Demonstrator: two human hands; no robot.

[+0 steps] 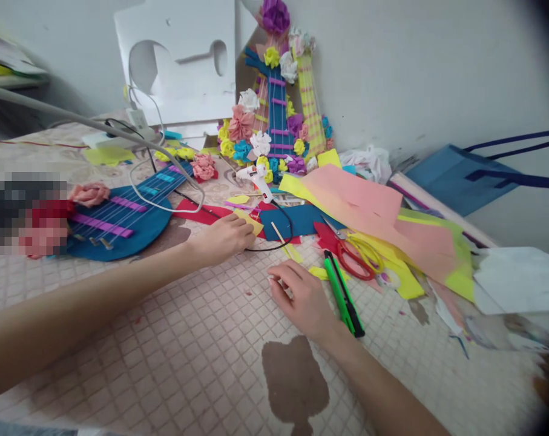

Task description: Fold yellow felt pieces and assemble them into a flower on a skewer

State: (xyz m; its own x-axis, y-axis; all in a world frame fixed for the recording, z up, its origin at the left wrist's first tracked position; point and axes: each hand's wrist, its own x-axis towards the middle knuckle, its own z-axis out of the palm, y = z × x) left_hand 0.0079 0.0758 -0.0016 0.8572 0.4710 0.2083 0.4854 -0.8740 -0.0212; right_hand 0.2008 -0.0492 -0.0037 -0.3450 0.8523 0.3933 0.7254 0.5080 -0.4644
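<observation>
My left hand (226,239) reaches over the table with fingers bent down and pressed together at a piece of yellow paper (251,221). Whatever may be under those fingertips is hidden. Red paper (195,213) and a blue strip (296,220) lie around it. Closer to me, my right hand (304,300) hovers or rests with loosely curved fingers, the thumb apart from them and nothing visible between. Just right of it lies a green box cutter (342,293), beside red-handled scissors (353,260). A white hot glue gun (258,180) stands behind the blue strip.
On the left lies a blue paper guitar (138,233) with purple strips and strings. Flower-covered guitars (278,115) lean on the wall near a white foam board (187,91). Pink sheets (351,194) and a blue bag (460,175) are at right. A white cable (97,124) crosses the left.
</observation>
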